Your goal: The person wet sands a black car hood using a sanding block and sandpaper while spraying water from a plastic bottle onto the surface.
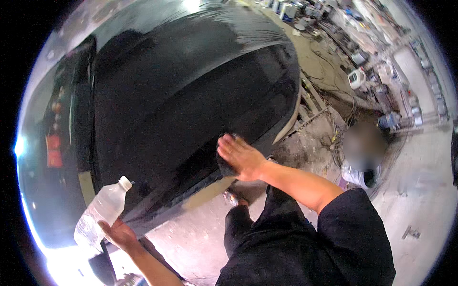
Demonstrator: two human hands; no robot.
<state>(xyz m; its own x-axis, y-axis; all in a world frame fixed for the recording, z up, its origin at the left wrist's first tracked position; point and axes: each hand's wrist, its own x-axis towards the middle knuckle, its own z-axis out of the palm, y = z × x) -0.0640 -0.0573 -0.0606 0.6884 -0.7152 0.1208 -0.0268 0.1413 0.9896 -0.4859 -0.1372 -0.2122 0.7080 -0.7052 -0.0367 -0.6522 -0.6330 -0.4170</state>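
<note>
My left hand is closed around the lower part of a clear plastic bottle with a white cap. The bottle leans to the right beside the windshield's near corner, above the car's near side. My right hand lies with its fingers stretched flat on a dark thin sheet, pressed against the near edge of the black car hood. Most of that sheet is hidden under my palm; its exact kind cannot be made out. Greyish streaks show on the hood's far part.
Left of the hood is the windshield, with an orange-red item behind the glass. Cables and a wooden frame lie past the car's front. Containers, including a white jug, line the right wall. A pale bucket-like thing stands below a blurred patch.
</note>
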